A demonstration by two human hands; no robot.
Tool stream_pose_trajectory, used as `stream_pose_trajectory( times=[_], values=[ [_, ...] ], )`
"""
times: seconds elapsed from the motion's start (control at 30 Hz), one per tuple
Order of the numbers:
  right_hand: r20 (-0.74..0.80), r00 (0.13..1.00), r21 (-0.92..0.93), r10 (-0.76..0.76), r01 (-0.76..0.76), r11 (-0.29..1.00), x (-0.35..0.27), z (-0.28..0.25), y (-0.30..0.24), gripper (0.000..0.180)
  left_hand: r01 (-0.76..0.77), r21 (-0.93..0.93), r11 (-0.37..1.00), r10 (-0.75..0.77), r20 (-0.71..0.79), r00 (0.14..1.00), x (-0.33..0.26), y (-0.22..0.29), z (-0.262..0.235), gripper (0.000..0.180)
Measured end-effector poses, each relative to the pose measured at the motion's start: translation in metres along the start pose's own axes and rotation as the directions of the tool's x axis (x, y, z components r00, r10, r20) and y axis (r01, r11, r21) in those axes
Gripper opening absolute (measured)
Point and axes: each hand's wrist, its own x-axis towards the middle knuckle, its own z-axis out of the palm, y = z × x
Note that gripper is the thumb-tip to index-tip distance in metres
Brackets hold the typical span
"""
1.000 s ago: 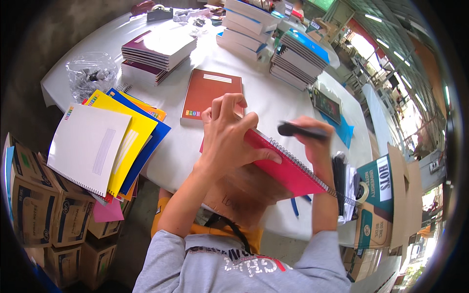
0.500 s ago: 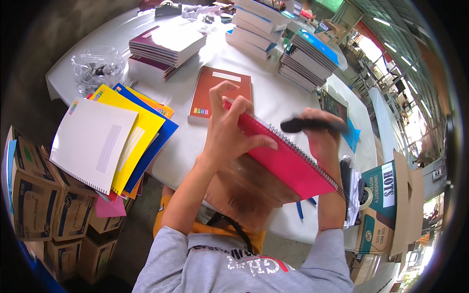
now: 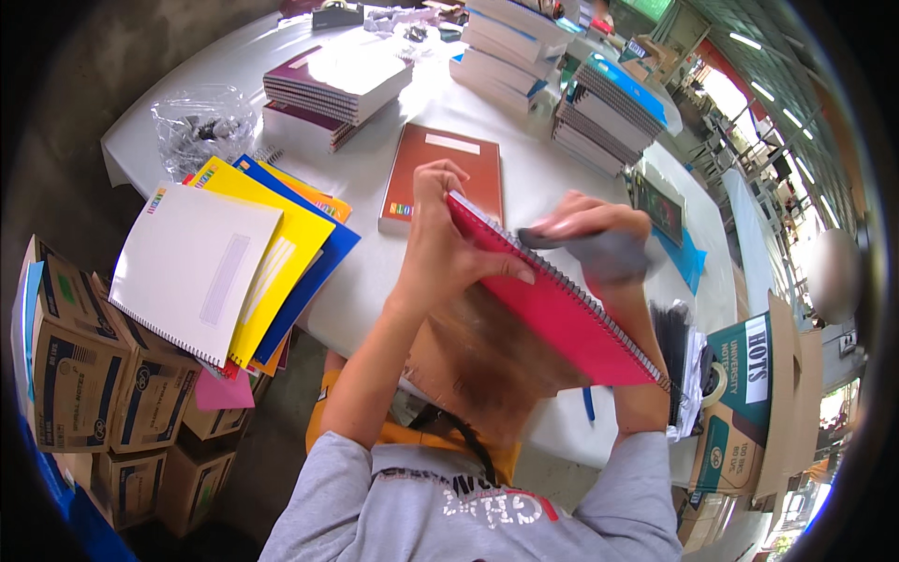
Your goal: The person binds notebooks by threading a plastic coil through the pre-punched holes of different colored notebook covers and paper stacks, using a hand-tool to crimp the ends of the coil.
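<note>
A pink-red spiral notebook (image 3: 562, 323) is tilted in front of me, its wire-bound edge facing up. My left hand (image 3: 440, 244) is closed on its upper left end, thumb across the cover. My right hand (image 3: 599, 225) grips a dark handled tool (image 3: 536, 240), partly smeared by motion. The tool's rounded dark tip reaches the spiral wire near the notebook's upper end; its exact kind does not show. Just beyond my left hand, a thick reddish-brown notebook (image 3: 449, 164) lies flat on the white table.
White, yellow and blue spiral notebooks (image 3: 197, 258) fan out at the left. Behind stand maroon notebooks (image 3: 323, 80), thick books (image 3: 510, 56) and blue-topped spiral notebooks (image 3: 609, 112). Cardboard boxes (image 3: 80, 375) sit lower left; an opened carton (image 3: 740, 412) stands at the right.
My right hand has brought the dark tool leftward to the notebook's spiral edge. My left fingers have drawn in around the notebook's end. The whole view has shifted slightly.
</note>
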Motion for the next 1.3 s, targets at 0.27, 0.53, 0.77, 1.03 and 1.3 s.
stream_pose_trajectory(
  times=[0.27,0.53,0.77,1.03,1.3],
  values=[
    [0.141,0.99,-0.391,-0.019,0.073,0.918,0.015,0.018,-0.012,0.03,0.475,-0.389,0.789,-0.468,0.12,0.876,0.013,0.0,-0.004,0.094],
    [0.07,0.993,-0.354,-0.095,0.114,0.928,0.017,0.02,0.007,0.025,0.125,-0.02,0.992,-0.12,0.15,0.981,-0.002,0.005,-0.009,0.1],
    [-0.24,0.959,-0.88,0.148,-0.279,0.384,-0.046,-0.058,0.04,0.033,0.372,-0.173,0.912,-0.373,0.028,0.927,0.001,0.01,-0.011,0.042],
    [-0.655,0.438,-0.665,0.615,-0.721,-0.194,-0.229,-0.083,0.004,0.067,0.162,-0.135,0.978,-0.192,-0.257,0.947,0.051,0.051,-0.01,0.02],
    [-0.701,0.552,-0.691,0.451,-0.681,-0.241,-0.299,0.013,-0.041,0.059,-0.43,0.155,0.89,0.455,-0.221,0.863,0.02,0.157,-0.021,0.023]
  ],
)
